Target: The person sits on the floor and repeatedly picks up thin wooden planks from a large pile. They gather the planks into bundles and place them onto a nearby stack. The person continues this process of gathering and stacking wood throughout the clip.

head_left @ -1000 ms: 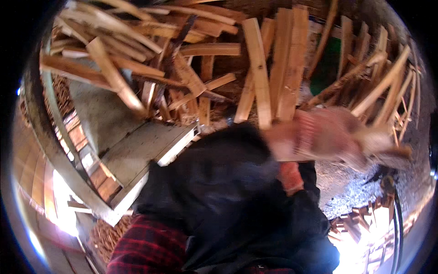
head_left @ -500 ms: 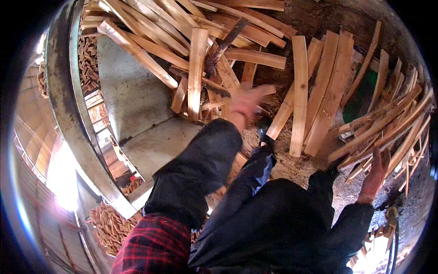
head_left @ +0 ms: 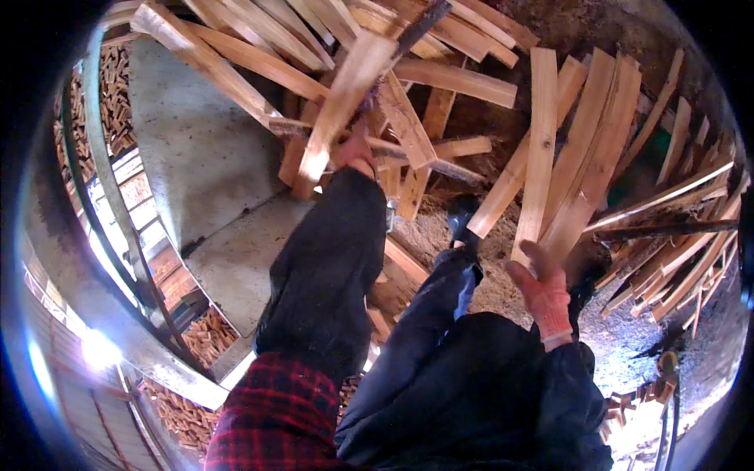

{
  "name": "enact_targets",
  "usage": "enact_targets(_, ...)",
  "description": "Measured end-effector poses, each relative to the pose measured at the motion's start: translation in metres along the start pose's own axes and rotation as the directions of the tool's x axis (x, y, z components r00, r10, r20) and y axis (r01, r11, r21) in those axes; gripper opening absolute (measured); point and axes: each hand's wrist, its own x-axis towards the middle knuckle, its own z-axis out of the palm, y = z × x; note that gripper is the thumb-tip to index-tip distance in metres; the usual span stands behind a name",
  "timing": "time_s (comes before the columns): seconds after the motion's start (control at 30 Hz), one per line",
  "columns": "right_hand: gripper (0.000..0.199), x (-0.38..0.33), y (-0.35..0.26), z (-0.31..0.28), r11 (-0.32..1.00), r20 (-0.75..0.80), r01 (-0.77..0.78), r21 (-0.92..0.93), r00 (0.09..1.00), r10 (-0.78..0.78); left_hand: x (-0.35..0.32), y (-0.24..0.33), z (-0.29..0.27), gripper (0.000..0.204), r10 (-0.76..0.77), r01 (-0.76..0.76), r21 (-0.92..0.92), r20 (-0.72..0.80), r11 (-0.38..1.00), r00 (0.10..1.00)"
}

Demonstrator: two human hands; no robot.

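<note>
My left hand (head_left: 357, 151), in a black sleeve, is closed at the edge of a pale wooden slat (head_left: 345, 98); the slat slants in front of the pile and partly hides the fingers. My right hand (head_left: 543, 297), in a pinkish-orange glove, has its fingers apart and holds nothing. Just beyond its fingertips are the lower ends of several long slats leaning side by side, one of them a straight narrow slat (head_left: 540, 149). Whether the fingertips touch that slat I cannot tell. A dark, bark-covered strip (head_left: 424, 25) lies behind the slat at my left hand.
Loose slats (head_left: 259, 39) are heaped at the far left beside a grey metal panel (head_left: 181, 141). More thin strips (head_left: 683, 259) pile up at the right. Sawdust (head_left: 495, 275) covers the ground by my shoe (head_left: 462, 224). Short wood pieces (head_left: 184, 412) are stacked at the lower left.
My left hand has moved left onto the pale slat, which now tilts. My right hand has come left from the strips at the right to the leaning slats.
</note>
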Motion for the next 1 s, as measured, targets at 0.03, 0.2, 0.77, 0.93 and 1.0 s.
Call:
enact_targets(0.03,0.057,0.009,-0.015,0.011,0.984,0.026,0.088,-0.156,0.996,-0.085,-0.007,-0.008,-0.005,0.07,0.011,-0.012,-0.026,-0.035,1.0,0.999)
enact_targets(0.2,0.081,0.061,-0.099,0.053,0.776,0.222,0.434,-0.458,0.901,-0.372,-0.076,-0.001,-0.049,0.058,-0.138,0.103,-0.273,-0.111,0.957,0.984)
enact_targets(0.77,0.057,-0.036,0.009,0.015,0.831,0.243,-0.357,0.427,0.93,0.275,-0.044,0.142,-0.006,0.058,0.789,-0.785,0.291,0.133,0.547,0.599)
enact_targets(0.93,0.064,-0.044,0.011,0.003,0.796,0.262,-0.352,0.493,0.932,0.25,0.001,0.162,0.037,0.075,0.511,-0.582,0.547,0.296,0.602,0.807)
enact_targets(1.0,0.062,-0.036,-0.006,0.002,0.721,0.256,-0.345,0.601,0.937,0.236,-0.017,0.156,0.038,0.064,0.625,-0.718,0.319,0.353,0.619,0.696)
